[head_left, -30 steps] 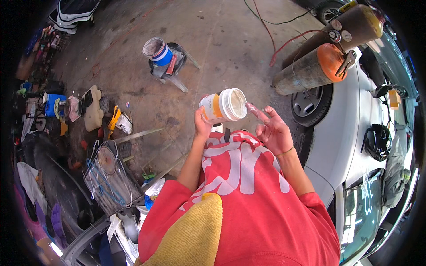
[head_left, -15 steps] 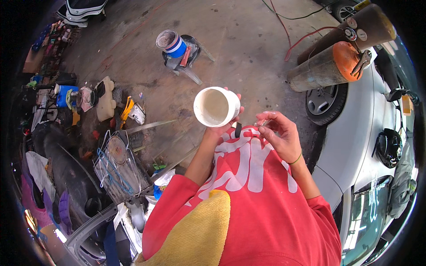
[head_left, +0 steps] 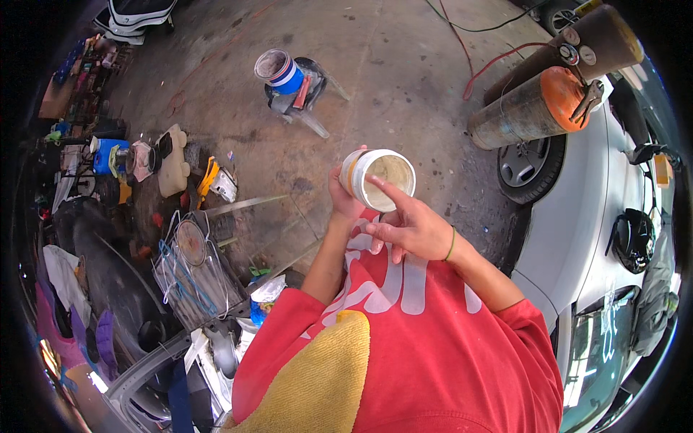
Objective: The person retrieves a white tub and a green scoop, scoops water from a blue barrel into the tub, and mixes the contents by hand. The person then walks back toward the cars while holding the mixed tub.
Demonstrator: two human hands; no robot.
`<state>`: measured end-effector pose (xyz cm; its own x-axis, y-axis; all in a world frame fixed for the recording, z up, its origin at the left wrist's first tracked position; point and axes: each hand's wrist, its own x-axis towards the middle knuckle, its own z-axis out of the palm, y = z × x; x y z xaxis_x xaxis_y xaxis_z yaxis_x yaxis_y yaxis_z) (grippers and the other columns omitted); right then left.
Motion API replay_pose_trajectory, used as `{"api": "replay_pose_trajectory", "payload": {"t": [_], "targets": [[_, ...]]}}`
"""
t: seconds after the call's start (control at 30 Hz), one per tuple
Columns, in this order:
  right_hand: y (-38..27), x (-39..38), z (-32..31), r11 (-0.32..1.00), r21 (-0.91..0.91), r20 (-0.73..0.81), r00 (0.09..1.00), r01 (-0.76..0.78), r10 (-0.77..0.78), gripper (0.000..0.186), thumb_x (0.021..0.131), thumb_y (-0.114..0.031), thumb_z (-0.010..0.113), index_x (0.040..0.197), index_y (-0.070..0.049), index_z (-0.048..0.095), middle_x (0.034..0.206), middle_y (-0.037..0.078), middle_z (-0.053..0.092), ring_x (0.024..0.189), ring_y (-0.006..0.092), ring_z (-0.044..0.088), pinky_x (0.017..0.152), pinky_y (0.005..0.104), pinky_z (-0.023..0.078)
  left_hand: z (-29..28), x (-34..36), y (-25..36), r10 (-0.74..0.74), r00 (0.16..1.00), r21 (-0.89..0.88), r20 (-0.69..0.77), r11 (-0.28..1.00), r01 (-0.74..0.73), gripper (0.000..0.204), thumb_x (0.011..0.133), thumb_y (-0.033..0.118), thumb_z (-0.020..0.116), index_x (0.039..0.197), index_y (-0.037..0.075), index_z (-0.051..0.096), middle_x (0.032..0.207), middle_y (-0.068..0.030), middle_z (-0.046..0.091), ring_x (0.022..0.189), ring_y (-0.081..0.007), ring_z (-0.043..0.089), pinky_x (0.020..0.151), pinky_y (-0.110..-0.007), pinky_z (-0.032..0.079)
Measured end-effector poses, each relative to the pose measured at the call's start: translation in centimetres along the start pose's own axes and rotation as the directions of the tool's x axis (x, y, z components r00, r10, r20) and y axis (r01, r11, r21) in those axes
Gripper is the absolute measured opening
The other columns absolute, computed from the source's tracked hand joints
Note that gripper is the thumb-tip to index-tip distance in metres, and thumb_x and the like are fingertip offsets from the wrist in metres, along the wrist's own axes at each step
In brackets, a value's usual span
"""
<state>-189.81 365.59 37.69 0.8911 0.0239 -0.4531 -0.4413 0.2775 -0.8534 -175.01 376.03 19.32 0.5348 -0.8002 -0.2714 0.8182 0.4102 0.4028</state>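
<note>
My left hand (head_left: 341,196) is wrapped round the side of a small white plastic tub (head_left: 359,182) with an orange-yellow band. The tub tilts so that its mouth faces right, and a pale residue coats the inside. My right hand (head_left: 417,229) is at the tub's near edge, its index finger stretched over the rim into the mouth. Its thumb points out to the left and the other fingers curl loosely below; I see nothing held in it. Whether the fingertip touches the inner wall I cannot tell.
Ahead, a blue-and-white bucket (head_left: 290,79) stands on a dark stool (head_left: 315,72). Gas cylinders (head_left: 520,115) and a white car (head_left: 570,216) flank my right. Car parts and a black bumper (head_left: 115,267) crowd the left. A yellow cloth (head_left: 310,382) hangs over my red shirt.
The tub has shifted right and turned, its mouth now facing right. My right hand has come left to it, going from closed fingertips near my shirt to an outstretched index finger at the mouth.
</note>
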Motion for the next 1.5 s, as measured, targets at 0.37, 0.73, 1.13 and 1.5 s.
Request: {"api": "replay_pose_trajectory", "payload": {"t": [0.37,0.73,1.13,1.5], "targets": [[-1.6,-2.1,-3.9,0.947,-0.266,-0.312,0.914,0.18,-0.261,0.035,0.095,-0.013,0.059,0.127,0.0,0.057,0.087,0.003,0.063,0.072,0.0077,0.057,0.069,0.0251,0.051,-2.1,-0.7,0.8,-0.148,0.938,-0.368,0.312,0.892,0.263,0.073,0.087,0.064,0.05,0.144,0.019,0.042,0.148,-0.0204,0.04,0.125,-0.0546,0.044,0.089,-0.058,0.053],[0.1,-0.4,-1.5,0.873,0.41,-0.142,0.964,0.264,-0.225,0.066,0.092,-0.018,0.066,0.144,0.006,0.035,0.135,0.01,0.051,0.119,0.0168,0.051,0.096,0.0306,0.045,-0.9,-0.3,0.5,-0.059,0.998,-0.037,0.007,0.998,0.059,0.064,0.092,0.044,0.039,0.14,0.004,0.046,0.137,-0.0166,0.054,0.126,-0.0323,0.051,0.108,-0.046,0.039],[1.8,3.1,-0.7,0.612,0.77,-0.229,0.973,0.18,0.001,0.049,0.088,-0.021,0.071,0.126,0.0,0.049,0.116,0.009,0.058,0.104,0.0219,0.06,0.084,0.0339,0.052,2.4,-0.8,-0.9,0.027,0.986,0.313,0.163,0.947,-0.078,0.067,0.089,0.047,0.035,0.14,0.003,0.041,0.13,-0.0275,0.055,0.117,-0.0372,0.056,0.104,-0.046,0.043],[3.8,3.5,-0.9,0.696,0.687,-0.273,0.962,0.21,-0.021,0.053,0.088,-0.022,0.07,0.131,-0.002,0.046,0.117,0.01,0.059,0.102,0.021,0.062,0.078,0.0331,0.054,1.9,0.4,-0.5,-0.035,0.988,0.483,0.151,0.874,-0.043,0.064,0.092,0.046,0.034,0.136,0.001,0.045,0.12,-0.0198,0.061,0.109,-0.0301,0.061,0.098,-0.04,0.046]]}}
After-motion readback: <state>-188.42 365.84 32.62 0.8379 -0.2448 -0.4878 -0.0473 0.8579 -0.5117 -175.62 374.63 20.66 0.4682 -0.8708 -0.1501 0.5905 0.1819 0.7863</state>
